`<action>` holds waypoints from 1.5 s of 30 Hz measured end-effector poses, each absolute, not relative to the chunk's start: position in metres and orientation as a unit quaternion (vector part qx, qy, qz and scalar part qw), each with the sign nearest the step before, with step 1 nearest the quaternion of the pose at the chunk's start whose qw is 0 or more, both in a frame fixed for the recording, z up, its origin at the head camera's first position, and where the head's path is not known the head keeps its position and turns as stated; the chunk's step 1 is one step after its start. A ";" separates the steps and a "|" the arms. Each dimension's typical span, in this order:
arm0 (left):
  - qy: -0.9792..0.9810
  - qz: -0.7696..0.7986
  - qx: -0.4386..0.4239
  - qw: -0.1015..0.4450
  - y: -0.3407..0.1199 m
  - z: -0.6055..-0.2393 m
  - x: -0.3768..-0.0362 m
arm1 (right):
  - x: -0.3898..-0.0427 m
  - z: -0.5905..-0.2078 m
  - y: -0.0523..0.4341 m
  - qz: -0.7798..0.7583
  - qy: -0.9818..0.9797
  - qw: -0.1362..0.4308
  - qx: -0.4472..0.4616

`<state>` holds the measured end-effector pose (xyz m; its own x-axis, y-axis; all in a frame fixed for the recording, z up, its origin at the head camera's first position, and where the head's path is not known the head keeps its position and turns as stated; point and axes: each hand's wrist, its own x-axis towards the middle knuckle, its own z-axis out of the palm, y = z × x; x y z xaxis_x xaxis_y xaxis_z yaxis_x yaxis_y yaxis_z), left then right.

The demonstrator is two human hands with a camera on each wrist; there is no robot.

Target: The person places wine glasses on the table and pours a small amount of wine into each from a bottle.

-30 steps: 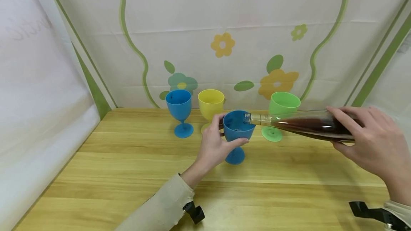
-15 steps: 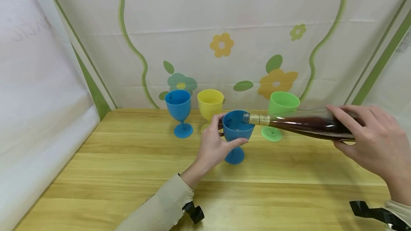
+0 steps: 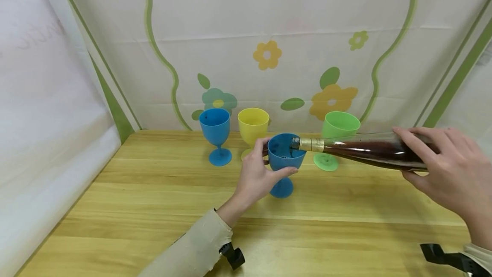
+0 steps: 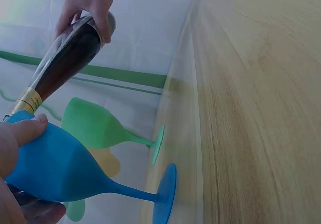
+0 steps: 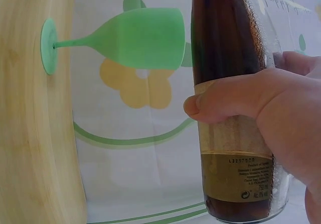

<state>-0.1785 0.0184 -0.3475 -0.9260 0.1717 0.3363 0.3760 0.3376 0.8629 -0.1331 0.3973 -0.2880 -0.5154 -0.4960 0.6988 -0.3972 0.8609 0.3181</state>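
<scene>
Since the earlier frames little has shifted: the bottle's (image 3: 369, 149) neck has dipped slightly, and dark liquid now shows inside the near blue goblet (image 3: 285, 153) where only the bare bowl was seen before. Both of my hands are where they were.

My left hand (image 3: 256, 175) is wrapped round the bowl of the near blue goblet, thumb at the front and fingers behind. The left wrist view shows the thumb (image 4: 22, 131) pressed on the blue wall. I judge this grip is there to keep the goblet from tipping under the bottle's neck. The goblet's foot (image 3: 281, 188) stands flat on the wooden table (image 3: 153, 200), forward of the other three goblets.

My right hand (image 3: 446, 168) grasps the bottle round its wide lower end, fingers over the top and thumb underneath. The right wrist view shows the thumb (image 5: 225, 101) lying across the label (image 5: 238, 148). The bottle is held almost level, its gold-foiled neck (image 3: 311, 144) reaching left over the goblet's rim, the mouth just inside the bowl. That low tilt, I judge, keeps the flow slow. Dark liquid lies along the lower side of the glass.

Behind stand a second blue goblet (image 3: 215, 134), a yellow goblet (image 3: 252, 126) partly hidden by my left hand, and a green goblet (image 3: 338, 129) which the bottle crosses in front of. All three are upright, near the flowered cloth backdrop (image 3: 269, 54) and apart from my hands.
</scene>
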 end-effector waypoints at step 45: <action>-0.804 -0.565 -0.166 0.083 0.024 -0.351 -0.184 | -0.149 -0.326 0.399 0.020 -0.902 0.363 0.233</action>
<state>-0.1837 0.0235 -0.3511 -0.9313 0.1722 0.3209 0.3602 0.3065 0.8811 -0.1489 0.3988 -0.3257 -0.6283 -0.4051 0.6642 -0.4348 0.8908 0.1320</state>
